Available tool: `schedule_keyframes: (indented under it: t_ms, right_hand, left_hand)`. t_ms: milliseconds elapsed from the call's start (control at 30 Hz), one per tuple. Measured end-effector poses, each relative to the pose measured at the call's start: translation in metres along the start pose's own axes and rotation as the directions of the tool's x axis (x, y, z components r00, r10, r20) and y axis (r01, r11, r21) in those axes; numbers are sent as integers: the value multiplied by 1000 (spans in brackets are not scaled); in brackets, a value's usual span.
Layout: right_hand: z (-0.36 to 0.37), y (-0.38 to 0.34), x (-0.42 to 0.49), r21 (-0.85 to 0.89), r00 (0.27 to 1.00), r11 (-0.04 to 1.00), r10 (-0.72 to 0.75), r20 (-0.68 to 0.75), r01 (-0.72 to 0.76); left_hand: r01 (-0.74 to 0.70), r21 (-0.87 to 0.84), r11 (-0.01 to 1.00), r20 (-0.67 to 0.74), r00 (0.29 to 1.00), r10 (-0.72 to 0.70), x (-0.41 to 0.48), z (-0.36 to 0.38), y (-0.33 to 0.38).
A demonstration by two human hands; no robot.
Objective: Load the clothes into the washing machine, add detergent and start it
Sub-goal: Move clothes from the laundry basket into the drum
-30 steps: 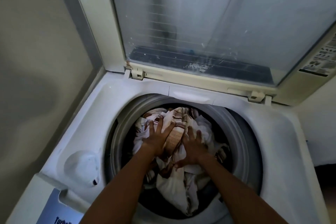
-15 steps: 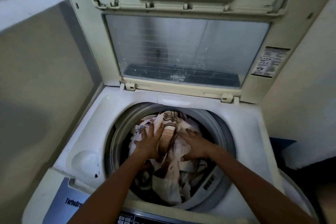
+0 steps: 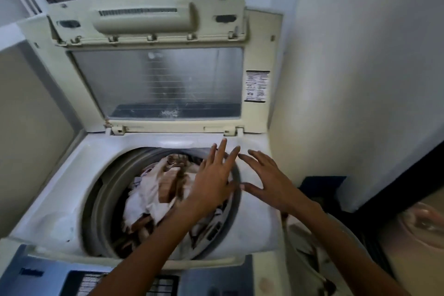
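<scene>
Left hand (image 3: pixel 213 175) and right hand (image 3: pixel 268 184) empty over the drum
Both spread their fingers straight, gripping nothing, above the washing machine's (image 3: pixel 69 175) right rim; beyond, the clothes (image 3: pixel 153 197) lie heaped inside, soft, light, floppy, probably best taken by a bunched fold.

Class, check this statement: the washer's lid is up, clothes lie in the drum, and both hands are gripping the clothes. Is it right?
One part is wrong. The head view shows the lid up and clothes in the drum, but neither hand grips them: the left hand and right hand are open, fingers spread, holding nothing.
</scene>
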State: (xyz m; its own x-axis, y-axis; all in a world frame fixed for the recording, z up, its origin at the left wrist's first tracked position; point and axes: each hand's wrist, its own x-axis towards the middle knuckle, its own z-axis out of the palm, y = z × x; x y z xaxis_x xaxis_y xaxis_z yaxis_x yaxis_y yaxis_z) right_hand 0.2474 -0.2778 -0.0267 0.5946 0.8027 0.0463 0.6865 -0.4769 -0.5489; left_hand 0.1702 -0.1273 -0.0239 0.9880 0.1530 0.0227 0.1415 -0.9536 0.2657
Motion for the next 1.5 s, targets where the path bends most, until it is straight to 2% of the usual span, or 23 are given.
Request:
schedule_keyframes:
  t_ms: [100,267,400,533,667,767,900,1067,1200,1300,1400,1500]
  right_hand:
    - [-24,36,-26,25,995,995,94,-28,-94]
    - [-62,115,-79,38,990,990,134,-45,-132]
    - [-73,181,-116,88,976,973,216,-14,-214]
    - [-68,240,-150,136,947,937,321,25,-321]
    - [-48,280,-179,181,897,879,441,37,-440]
    - [-18,322,-188,192,857,838,513,38,-510]
    - [37,388,-191,175,815,797,576,65,-578]
    - [120,468,-204,166,814,799,580,42,-578]
    - [173,522,-217,79,762,757,645,64,-648]
    - [205,559,-232,-38,688,692,721,81,-721]
    - [227,581,-250,-129,568,578,816,110,-806]
    - [242,588,-263,-149,533,549,835,139,-822]
  left_hand:
    - [-12,17,1000,-28,1000,12,15,7,52]
    - [-30,9,1000,-68,997,30,35,36,140]
    - [-7,-3,1000,-1,1000,7,53,80,196]
    - [48,9,999,177,983,-49,58,131,222]
    - [75,73,995,330,939,-95,51,180,225]
    - [17,157,987,406,910,-80,71,228,225]
    - [-20,180,983,483,873,-71,102,306,221]
    - [80,254,964,460,867,-193,120,412,184]
    - [158,237,959,490,833,-258,116,479,153]
    - [191,180,965,465,848,-254,108,519,136]
    - [227,128,966,416,871,-260,101,542,124]
    - [281,88,956,397,870,-293,95,553,115]
